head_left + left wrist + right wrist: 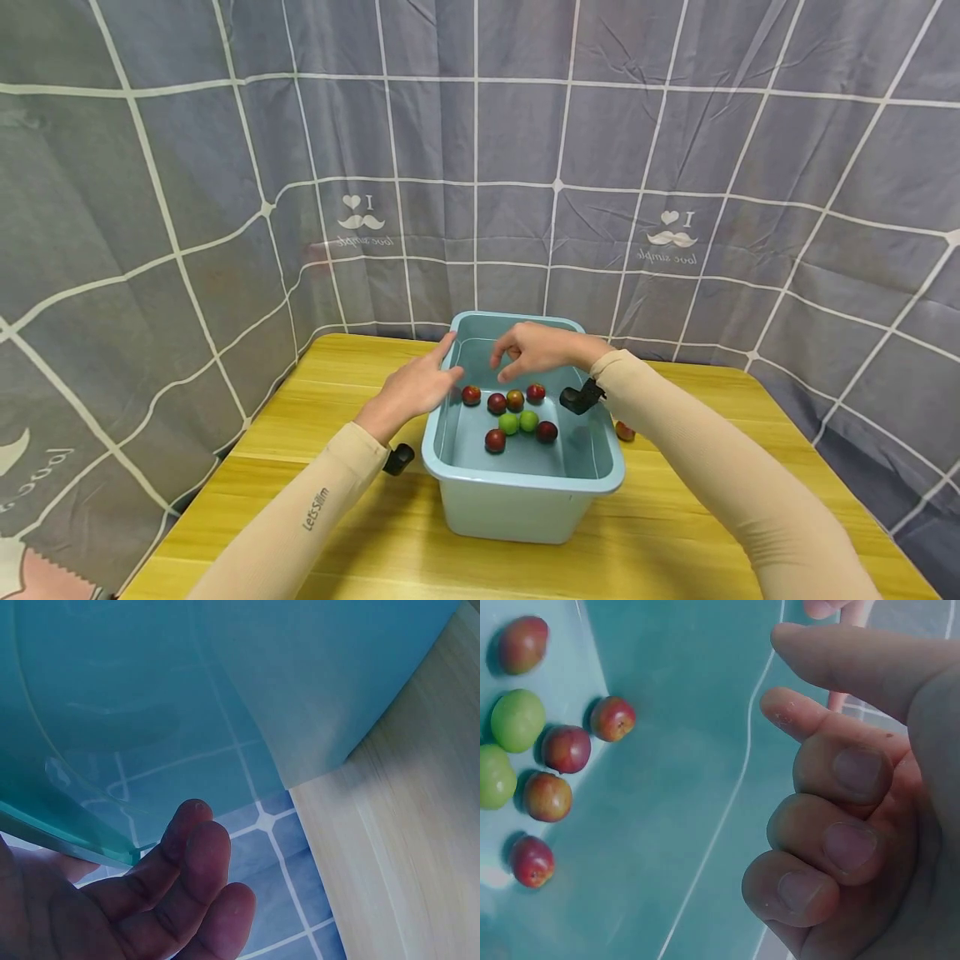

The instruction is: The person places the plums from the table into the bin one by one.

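A light blue plastic tub (525, 492) sits on the yellow wooden table (697, 533), near the far edge by the grey checked curtain (225, 167). The left hand (416, 385) rests with straight, relaxed fingers against the tub's left rim, holding nothing. The right hand (536, 350) hovers over the tub's far side, fingers loosely curled and empty, above the small fruits (513, 412) lying on the tub floor: five reddish ones and two green ones, clustered together. One more reddish fruit (625, 431) lies on the table just right of the tub, partly hidden behind the right sleeve (720, 475).
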`<state>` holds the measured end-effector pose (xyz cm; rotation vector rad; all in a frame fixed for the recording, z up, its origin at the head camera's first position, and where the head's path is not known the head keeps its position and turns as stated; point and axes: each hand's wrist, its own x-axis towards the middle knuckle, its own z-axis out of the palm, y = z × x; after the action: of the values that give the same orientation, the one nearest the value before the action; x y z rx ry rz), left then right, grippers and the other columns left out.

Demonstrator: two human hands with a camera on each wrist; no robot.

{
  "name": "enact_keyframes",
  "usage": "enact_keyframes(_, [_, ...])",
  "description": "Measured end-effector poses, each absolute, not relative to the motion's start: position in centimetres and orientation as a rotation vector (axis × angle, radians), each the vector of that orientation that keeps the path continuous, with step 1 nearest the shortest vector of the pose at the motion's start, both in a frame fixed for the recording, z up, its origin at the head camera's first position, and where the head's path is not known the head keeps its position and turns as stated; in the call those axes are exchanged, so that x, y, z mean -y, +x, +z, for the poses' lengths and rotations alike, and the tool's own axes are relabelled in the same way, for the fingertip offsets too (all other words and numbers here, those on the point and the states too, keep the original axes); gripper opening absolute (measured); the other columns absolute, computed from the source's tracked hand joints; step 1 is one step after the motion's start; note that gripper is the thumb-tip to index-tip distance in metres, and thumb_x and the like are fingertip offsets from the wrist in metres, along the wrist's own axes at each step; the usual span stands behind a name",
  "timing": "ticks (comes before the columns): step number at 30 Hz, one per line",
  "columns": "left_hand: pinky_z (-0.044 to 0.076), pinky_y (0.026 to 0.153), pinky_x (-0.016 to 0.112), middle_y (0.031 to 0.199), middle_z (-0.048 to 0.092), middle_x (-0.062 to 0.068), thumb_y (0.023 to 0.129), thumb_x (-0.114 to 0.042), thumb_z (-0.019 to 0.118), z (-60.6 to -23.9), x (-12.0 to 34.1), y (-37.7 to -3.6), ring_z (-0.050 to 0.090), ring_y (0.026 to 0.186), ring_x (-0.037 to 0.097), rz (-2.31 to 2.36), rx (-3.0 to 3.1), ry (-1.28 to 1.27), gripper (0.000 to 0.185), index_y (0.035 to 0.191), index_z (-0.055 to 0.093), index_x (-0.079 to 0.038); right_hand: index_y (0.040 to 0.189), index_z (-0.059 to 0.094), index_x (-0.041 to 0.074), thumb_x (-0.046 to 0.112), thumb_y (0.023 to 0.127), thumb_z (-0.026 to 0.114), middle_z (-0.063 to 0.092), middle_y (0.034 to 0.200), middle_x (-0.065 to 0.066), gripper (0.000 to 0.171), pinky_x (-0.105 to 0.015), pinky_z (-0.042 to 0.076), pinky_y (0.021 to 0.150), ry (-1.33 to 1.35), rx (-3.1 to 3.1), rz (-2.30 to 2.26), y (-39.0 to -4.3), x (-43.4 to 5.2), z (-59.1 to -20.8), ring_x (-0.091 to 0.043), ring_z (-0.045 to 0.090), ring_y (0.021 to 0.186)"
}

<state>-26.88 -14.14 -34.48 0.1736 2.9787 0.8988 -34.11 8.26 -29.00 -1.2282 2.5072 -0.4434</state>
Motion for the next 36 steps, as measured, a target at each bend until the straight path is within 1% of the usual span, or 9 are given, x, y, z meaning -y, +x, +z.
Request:
enact_keyframes(6, [0.050,0.093,0.057,0.155,0.046,0.012,0.100,-0.049,0.040,-34.5,14.1,-26.9,0.060,0.124,0.036,0.912,-2.984,0.179,0.071,0.164,0.012,-0.031,0.111,0.075,0.017,0.026,0.092,0.074,0.044,0.056,0.004,0.021,-0.027,0.038,0.059,-1.212,-2.535,-0.502,-33.5,-10.4,-28.7,-0.010,0.039,0.052])
enact_keyframes(12, [0.050,0.090,0.057,0.156,0.046,0.012,0.100,-0.048,0.040,-34.7,14.2,-27.0,0.060,0.124,0.037,0.907,-2.992,0.181,0.071,0.164,0.011,-0.032,0.113,0.074,0.021,0.028,0.094,0.072,0.045,0.057,0.005,0.020,-0.026,0.038,0.060,-1.182,-2.554,-0.553,-32.9,-12.7,-28.7,-0.009,0.038,0.053])
enact_keyframes(20, [0.050,0.089,0.057,0.155,0.047,0.011,0.100,-0.047,0.039,-34.8,14.1,-27.0,0.060,0.123,0.035,0.916,-2.988,0.182,0.071,0.164,0.011,-0.032,0.115,0.073,0.019,0.025,0.095,0.070,0.042,0.058,0.003,0.021,-0.029,0.039,0.063,-1.163,-2.571,-0.656,-31.5,-15.1,-27.9,-0.011,0.035,0.053])
enact_keyframes(24, [0.050,0.090,0.057,0.154,0.048,0.011,0.100,-0.047,0.040,-34.8,14.0,-27.0,0.061,0.122,0.035,0.918,-2.985,0.185,0.071,0.164,0.011,-0.032,0.116,0.073,0.019,0.027,0.096,0.069,0.042,0.059,0.004,0.022,-0.028,0.039,0.062,-1.155,-2.588,-0.688,-31.0,-16.4,-27.8,-0.010,0.035,0.053])
enact_keyframes(29, [0.049,0.092,0.057,0.155,0.046,0.011,0.099,-0.047,0.040,-34.7,14.0,-27.0,0.060,0.124,0.035,0.922,-2.989,0.190,0.072,0.163,0.012,-0.032,0.118,0.072,0.018,0.031,0.096,0.069,0.044,0.061,0.003,0.026,-0.028,0.041,0.064,-1.105,-2.606,-0.754,-30.5,-18.2,-27.9,-0.010,0.036,0.055])
enact_keyframes(36, [0.049,0.093,0.059,0.157,0.044,0.011,0.100,-0.047,0.039,-34.6,14.1,-27.2,0.058,0.126,0.037,0.930,-2.981,0.191,0.071,0.163,0.011,-0.032,0.120,0.071,0.015,0.028,0.097,0.067,0.047,0.065,0.001,0.026,-0.028,0.039,0.060,-1.048,-2.634,-0.856,-30.1,-20.5,-28.5,-0.010,0.038,0.056])
